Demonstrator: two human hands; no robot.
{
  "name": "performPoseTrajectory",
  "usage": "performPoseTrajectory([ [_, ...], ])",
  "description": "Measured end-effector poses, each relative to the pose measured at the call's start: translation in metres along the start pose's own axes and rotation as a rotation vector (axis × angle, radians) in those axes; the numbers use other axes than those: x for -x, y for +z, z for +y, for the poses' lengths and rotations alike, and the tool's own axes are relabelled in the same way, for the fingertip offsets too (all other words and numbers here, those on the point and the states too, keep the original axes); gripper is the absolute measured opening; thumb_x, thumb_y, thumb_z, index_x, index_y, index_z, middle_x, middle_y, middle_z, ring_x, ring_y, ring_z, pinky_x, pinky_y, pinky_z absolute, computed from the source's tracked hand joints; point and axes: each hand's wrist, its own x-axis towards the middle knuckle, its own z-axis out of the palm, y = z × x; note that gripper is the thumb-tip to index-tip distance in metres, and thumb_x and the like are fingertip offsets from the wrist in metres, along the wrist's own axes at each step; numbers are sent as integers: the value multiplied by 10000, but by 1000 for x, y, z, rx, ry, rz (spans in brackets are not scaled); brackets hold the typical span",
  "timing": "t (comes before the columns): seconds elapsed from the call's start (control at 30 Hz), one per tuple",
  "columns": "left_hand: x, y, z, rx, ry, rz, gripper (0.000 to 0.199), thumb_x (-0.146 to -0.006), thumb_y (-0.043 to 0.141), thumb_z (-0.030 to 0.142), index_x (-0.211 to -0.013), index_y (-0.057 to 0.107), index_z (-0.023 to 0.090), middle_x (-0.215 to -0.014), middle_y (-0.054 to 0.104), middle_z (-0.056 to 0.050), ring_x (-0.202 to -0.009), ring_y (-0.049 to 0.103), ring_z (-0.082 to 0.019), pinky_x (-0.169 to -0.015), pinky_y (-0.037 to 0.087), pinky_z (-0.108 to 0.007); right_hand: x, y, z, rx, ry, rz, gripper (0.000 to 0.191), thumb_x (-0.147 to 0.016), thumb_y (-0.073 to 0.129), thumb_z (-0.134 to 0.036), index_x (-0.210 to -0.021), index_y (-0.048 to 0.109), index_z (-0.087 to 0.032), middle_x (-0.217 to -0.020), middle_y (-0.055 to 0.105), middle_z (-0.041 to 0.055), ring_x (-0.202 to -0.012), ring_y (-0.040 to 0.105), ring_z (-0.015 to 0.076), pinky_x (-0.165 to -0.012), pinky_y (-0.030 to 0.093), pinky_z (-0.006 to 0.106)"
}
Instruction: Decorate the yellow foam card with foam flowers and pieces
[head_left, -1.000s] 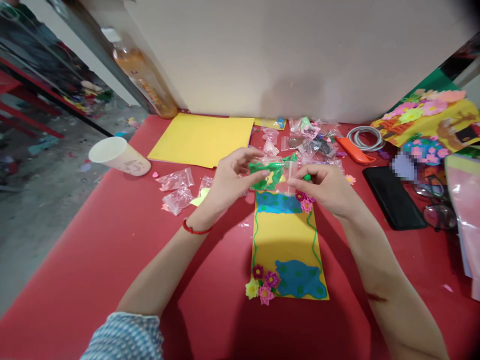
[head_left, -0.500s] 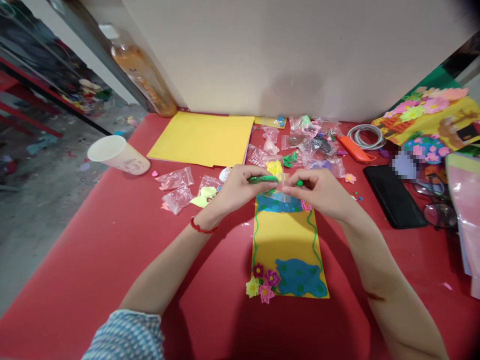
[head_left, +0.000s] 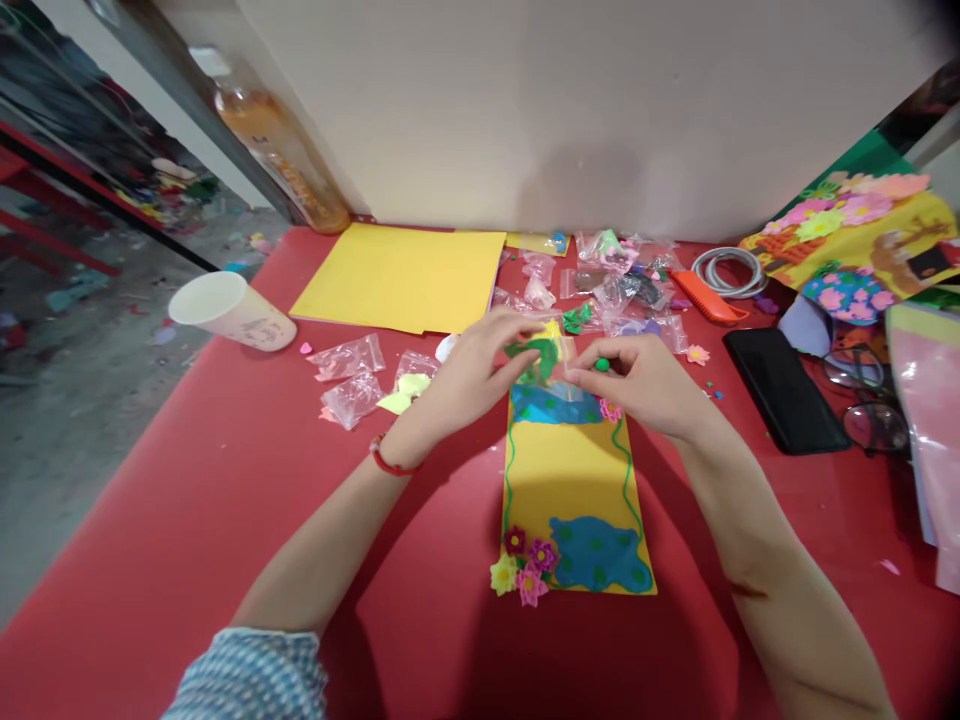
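My right hand (head_left: 634,385) pinches the edge of a clear plastic bag (head_left: 546,365) with green clay in it, and a small green clay ball (head_left: 601,365) sits between its fingers. My left hand (head_left: 484,370) has its thumb and fingers apart at the bag's left side. Below both hands lies a yellow card (head_left: 566,465) with wavy green lines along its sides. Blue patches with green spots mark its top and its lower part (head_left: 596,552). Clay flowers (head_left: 531,585) in pink, purple and yellow cover the lower left corner.
A paper cup (head_left: 232,312) and a bottle (head_left: 281,155) stand at the left. Yellow sheets (head_left: 401,277) lie behind small clay bags (head_left: 352,400). At the right are an orange cutter (head_left: 709,297), a coiled cable (head_left: 729,272), a black phone (head_left: 786,390), glasses (head_left: 874,425) and decorated card (head_left: 862,235).
My left thumb and fingers have parted from the green-filled bag, which now shows more of its face. My right hand keeps its pinch in nearly the same place.
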Motion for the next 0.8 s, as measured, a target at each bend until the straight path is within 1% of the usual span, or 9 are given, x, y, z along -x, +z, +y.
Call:
performPoseTrajectory([
  [0.03,0,0,2,-68,31,58,124,-838,570,208,-937,619,153,-907,627,-65,-833,562,-167,-756,461,-305,1,1,-1,35,-14,59,173,-722,641,-300,-640,666,-150,-526,542,-18,-470,351,71,-462,262,248],
  [0.1,1,0,7,-103,45,103,86,-849,573,214,-904,600,154,-863,620,-53,-797,561,-157,-750,461,-305,3,4,-4,94,-77,172,174,-730,649,-271,-601,638,-155,-517,514,-29,-476,348,69,-476,270,244],
  [0.23,3,3,20,57,33,32,121,-852,587,219,-743,593,166,-774,650,-21,-760,589,-137,-736,473,-276,8,19,-8,194,-260,321,170,-745,637,-172,-587,578,-163,-553,496,-40,-519,387,70,-521,296,233],
  [0.3,3,4,23,190,-47,20,135,-834,611,236,-721,608,161,-746,663,-18,-731,607,-134,-709,490,-267,10,26,-9,223,-318,367,172,-750,631,-147,-597,556,-165,-564,487,-44,-529,393,70,-528,298,227],
  [0.37,4,5,24,378,-157,-13,138,-811,639,263,-725,627,156,-714,671,-14,-677,621,-123,-646,506,-242,10,31,-9,231,-352,382,190,-750,630,-134,-592,531,-167,-574,477,-45,-539,401,70,-530,299,222],
  [0.43,4,5,23,521,-223,-4,142,-768,684,278,-713,642,154,-701,678,-10,-663,634,-120,-625,517,-228,10,32,-10,219,-362,375,215,-745,637,-129,-577,510,-168,-574,465,-47,-548,409,69,-531,300,219],
  [0.57,3,0,20,623,-298,7,114,-714,728,264,-688,683,163,-693,696,-6,-656,645,-123,-625,530,-231,10,28,-13,105,-309,327,200,-743,669,-178,-581,552,-168,-578,504,-43,-551,419,71,-526,306,221],
  [0.7,0,-3,18,601,-311,-55,92,-747,673,224,-686,686,157,-672,695,-13,-625,641,-125,-584,517,-231,9,20,-15,1,-241,219,202,-781,638,-227,-594,588,-168,-587,550,-35,-527,405,70,-503,300,227],
  [0.8,2,0,20,409,-216,-40,115,-773,609,180,-666,637,146,-660,678,-15,-606,624,-118,-567,490,-223,9,21,-13,123,-284,267,207,-776,633,-211,-590,552,-172,-589,533,-32,-550,420,82,-524,307,234],
])
